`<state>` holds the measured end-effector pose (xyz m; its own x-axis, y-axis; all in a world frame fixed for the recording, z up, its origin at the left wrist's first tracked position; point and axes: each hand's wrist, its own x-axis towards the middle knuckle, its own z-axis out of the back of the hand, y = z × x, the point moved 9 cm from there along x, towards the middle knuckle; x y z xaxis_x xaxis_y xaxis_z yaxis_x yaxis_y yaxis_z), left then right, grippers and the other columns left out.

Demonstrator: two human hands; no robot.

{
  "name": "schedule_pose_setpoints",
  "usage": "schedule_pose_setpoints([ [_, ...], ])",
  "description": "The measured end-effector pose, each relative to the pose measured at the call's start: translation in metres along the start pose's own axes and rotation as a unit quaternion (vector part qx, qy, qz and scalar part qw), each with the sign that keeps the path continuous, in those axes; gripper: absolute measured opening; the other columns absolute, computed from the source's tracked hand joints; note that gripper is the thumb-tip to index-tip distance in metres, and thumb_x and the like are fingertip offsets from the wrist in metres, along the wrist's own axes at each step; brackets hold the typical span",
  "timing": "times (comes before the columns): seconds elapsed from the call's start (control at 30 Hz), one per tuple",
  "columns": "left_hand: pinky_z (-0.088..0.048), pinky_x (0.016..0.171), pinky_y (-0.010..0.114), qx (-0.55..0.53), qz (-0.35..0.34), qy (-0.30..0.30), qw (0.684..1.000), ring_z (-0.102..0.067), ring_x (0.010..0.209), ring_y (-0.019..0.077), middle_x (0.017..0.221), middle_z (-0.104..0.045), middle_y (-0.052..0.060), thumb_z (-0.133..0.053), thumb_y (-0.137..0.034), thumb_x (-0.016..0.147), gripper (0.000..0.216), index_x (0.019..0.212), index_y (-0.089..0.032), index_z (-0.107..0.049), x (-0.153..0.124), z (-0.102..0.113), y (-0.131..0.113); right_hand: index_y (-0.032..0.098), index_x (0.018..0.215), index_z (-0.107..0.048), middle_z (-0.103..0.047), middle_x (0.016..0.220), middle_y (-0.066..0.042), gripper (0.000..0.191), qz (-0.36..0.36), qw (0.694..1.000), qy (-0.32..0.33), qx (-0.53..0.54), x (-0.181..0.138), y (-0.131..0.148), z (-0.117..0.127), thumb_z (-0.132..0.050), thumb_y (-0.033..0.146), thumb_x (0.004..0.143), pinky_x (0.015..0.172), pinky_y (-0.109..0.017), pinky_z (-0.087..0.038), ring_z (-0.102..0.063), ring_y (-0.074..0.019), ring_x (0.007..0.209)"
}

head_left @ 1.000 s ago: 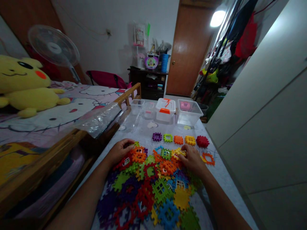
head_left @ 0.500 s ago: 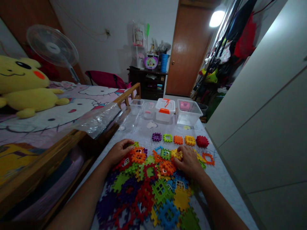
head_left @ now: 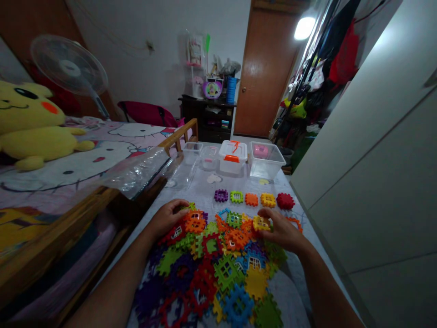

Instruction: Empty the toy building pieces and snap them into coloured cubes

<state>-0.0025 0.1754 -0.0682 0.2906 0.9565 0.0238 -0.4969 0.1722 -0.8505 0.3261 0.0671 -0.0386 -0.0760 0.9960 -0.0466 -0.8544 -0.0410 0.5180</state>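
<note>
A heap of colourful notched plastic building tiles covers the near part of the table. My right hand (head_left: 283, 230) has its thumb and fingers at the two sides of a yellow window tile (head_left: 261, 223), gripping it at the heap's right edge. My left hand (head_left: 169, 219) rests against the heap's left edge, fingers and thumb apart, beside an orange window tile (head_left: 195, 222) and a red tile (head_left: 176, 233). Beyond the heap, a row runs from a purple tile (head_left: 221, 196) through a green tile (head_left: 236, 197), an orange tile (head_left: 251, 199) and a yellow tile (head_left: 268, 200) to a red piece (head_left: 285, 201).
Clear plastic boxes stand at the table's far end, including a lidded box (head_left: 233, 157) with orange clips and an open bin (head_left: 266, 161). A wooden bed rail (head_left: 102, 200) borders the left side. A pale cabinet (head_left: 375, 182) rises on the right.
My right hand has moved slightly right and now grips the yellow window tile at the heap's edge. My left hand stays at the left side of the heap.
</note>
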Motion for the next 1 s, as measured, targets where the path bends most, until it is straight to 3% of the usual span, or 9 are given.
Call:
schedule_pose_setpoints([
  [0.2,-0.048,0.088,0.037,0.003,-0.002,-0.001,1.0,-0.064,0.093,0.0262,0.099,-0.071,0.006,-0.062,-0.052,0.07,0.04,0.092,-0.019,-0.068,0.0,0.001,0.0,0.016,0.122,-0.054,-0.058,0.124,-0.015,0.052,0.019,0.996,0.052,-0.065,-0.007,0.012,-0.008,-0.06,0.023,0.072,0.098,-0.044,-0.039,-0.05,-0.0295,0.116],
  [0.47,-0.045,0.095,0.039,0.012,0.0,0.022,1.0,-0.063,0.1,0.0274,0.105,-0.069,0.007,-0.059,-0.054,0.075,0.042,0.098,-0.019,-0.065,0.002,-0.003,0.008,0.018,0.119,-0.058,-0.062,0.118,-0.013,0.045,0.034,0.994,0.016,-0.099,-0.007,0.022,-0.007,-0.063,0.024,0.075,0.095,-0.043,-0.041,-0.051,-0.0303,0.112],
  [0.57,-0.045,0.095,0.038,0.007,-0.006,0.025,1.0,-0.063,0.101,0.0273,0.106,-0.069,0.007,-0.059,-0.054,0.076,0.042,0.099,-0.019,-0.065,0.003,-0.004,0.011,0.02,0.122,-0.056,-0.061,0.122,-0.011,0.049,0.044,0.995,-0.01,-0.092,-0.003,0.014,0.002,-0.063,0.021,0.073,0.094,-0.042,-0.04,-0.052,-0.0286,0.113],
  [0.73,-0.046,0.093,0.037,0.015,-0.004,0.026,1.0,-0.064,0.1,0.0264,0.106,-0.07,0.006,-0.059,-0.054,0.076,0.041,0.098,-0.02,-0.066,0.003,-0.004,0.011,0.019,0.128,-0.052,-0.06,0.124,-0.011,0.058,0.008,0.987,-0.089,-0.135,0.025,-0.018,0.046,-0.067,0.025,0.072,0.095,-0.043,-0.037,-0.05,-0.0299,0.113],
  [0.87,-0.049,0.09,0.037,-0.005,0.005,0.021,1.0,-0.064,0.098,0.0269,0.102,-0.071,0.007,-0.06,-0.056,0.074,0.044,0.098,-0.019,-0.066,0.001,-0.004,0.01,0.021,0.129,-0.053,-0.061,0.124,-0.01,0.06,-0.052,0.983,-0.066,-0.165,0.056,-0.042,0.061,-0.069,0.029,0.071,0.092,-0.044,-0.036,-0.049,-0.0324,0.115],
  [1.0,-0.048,0.089,0.037,-0.003,0.009,0.023,1.0,-0.065,0.095,0.0264,0.102,-0.07,0.007,-0.061,-0.055,0.074,0.045,0.099,-0.019,-0.066,0.0,-0.003,0.008,0.023,0.127,-0.054,-0.062,0.125,-0.009,0.061,-0.052,0.983,-0.043,-0.173,0.074,-0.052,0.054,-0.07,0.024,0.068,0.091,-0.043,-0.035,-0.049,-0.0331,0.116],
])
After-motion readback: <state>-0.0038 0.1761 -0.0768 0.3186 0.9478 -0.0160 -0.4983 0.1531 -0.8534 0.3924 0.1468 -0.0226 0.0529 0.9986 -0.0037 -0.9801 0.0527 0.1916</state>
